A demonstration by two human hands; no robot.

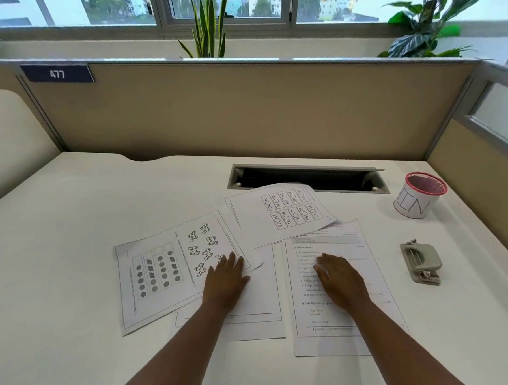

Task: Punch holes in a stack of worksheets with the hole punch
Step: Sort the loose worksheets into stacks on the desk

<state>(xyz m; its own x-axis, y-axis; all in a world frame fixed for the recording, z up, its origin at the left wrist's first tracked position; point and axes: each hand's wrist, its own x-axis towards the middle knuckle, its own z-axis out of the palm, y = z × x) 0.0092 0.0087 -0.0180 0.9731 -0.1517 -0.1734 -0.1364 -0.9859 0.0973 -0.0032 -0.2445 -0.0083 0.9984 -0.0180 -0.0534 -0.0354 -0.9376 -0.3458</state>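
Several worksheets lie scattered and overlapping on the white desk (72,231). A shapes worksheet (159,271) is on the left, a number worksheet (280,214) lies farther back, and a text worksheet (336,320) is on the right. My left hand (226,282) rests flat on the right corner of the shapes worksheet, fingers spread. Palm down on the text worksheet is my right hand (339,279). Neither hand grips anything. The grey hole punch (421,261) sits on the desk to the right of the papers, apart from both hands.
A white cup with a red mesh rim (418,197) stands at the back right. A dark cable slot (308,177) is cut into the desk behind the papers. Beige partition walls (242,110) close off the back and right sides.
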